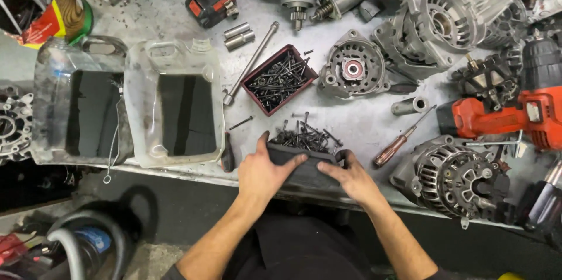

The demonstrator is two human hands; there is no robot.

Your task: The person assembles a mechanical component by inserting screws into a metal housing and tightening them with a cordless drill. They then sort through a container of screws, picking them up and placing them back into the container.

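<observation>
Looking down from the head view, both hands are on a dark shallow tray (298, 166) sitting right at the near edge of the counter (363, 119). The left hand (264, 170) has its grip clamped on the tray's left end, thumb over the top rim, and the right hand (351, 176) is closed on the right end the same way. Just behind the tray's far rim is a loose pile of dark screws (304, 136), touching it or close to touching, hard to say which. Honestly the sketchy part is how far forward that tray sits: it looks like part of it hangs off the edge, so if either grip slackens it could tip toward the lap and dump whatever's in it onto the floor. Any shove forward would probably plough the screw pile outward too, and those little things roll. The red box of screws (280, 79) farther back is well clear, so less worry there. The screwdriver (398, 140) lies near the right hand, angled across the counter, and a careless elbow could knock it off. Two cut-open plastic jugs (170, 104) with dark liquid sit to the left, near the left hand but apart from it; bumping one could slop it over.
</observation>
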